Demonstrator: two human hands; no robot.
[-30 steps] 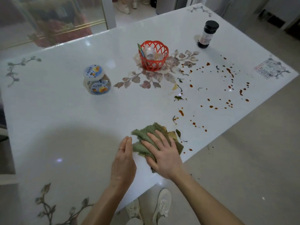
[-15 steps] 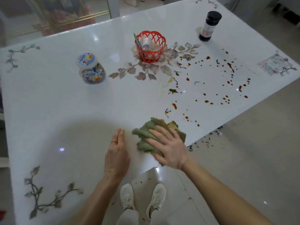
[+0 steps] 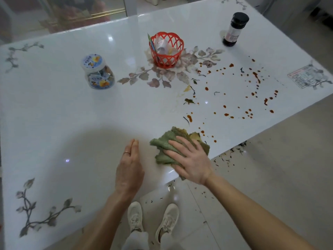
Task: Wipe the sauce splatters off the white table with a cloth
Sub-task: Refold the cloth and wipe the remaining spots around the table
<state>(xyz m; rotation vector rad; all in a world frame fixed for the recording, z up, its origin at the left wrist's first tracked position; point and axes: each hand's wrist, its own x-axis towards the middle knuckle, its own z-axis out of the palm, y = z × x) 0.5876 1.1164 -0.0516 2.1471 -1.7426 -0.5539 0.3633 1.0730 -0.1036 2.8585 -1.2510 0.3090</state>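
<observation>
The glossy white counter (image 3: pixel 54 114), printed with grey-pink flower sprays at its centre and corners, fills most of the view. To its right and below its near edge lies the pale tiled floor (image 3: pixel 281 186), strewn with small dark flecks close to the counter edge.

The right hand (image 3: pixel 191 159) lies flat with fingers straight and spread, palm down on a crumpled green terry cloth (image 3: pixel 162 144). The cloth sits at the near edge of the counter, partly under that hand, with a yellowish stained fold at its far side. The left hand (image 3: pixel 129 168) rests flat on the bare counter just beside the cloth, fingers straight and together, gripping nothing.

A pair of off-white sneakers (image 3: pixel 135 217) stands on the floor below the counter edge.

A red plastic lattice basket (image 3: pixel 166 49) stands on the central flower print, holding a few pale packets. Left of it is a clear plastic jar with a blue-and-white printed lid (image 3: pixel 98 73). A dark bottle with a black cap and pale label (image 3: pixel 235 29) stands upright near the far right corner. A rectangular printed sticker (image 3: pixel 302 75) lies at the right edge.

Reddish-brown sauce splatters (image 3: pixel 255 75) dot the counter from just beyond the cloth out toward the sticker, mixed with small dark leaf scraps (image 3: pixel 188 101). A thin ring (image 3: pixel 127 153) sits on one left finger.
</observation>
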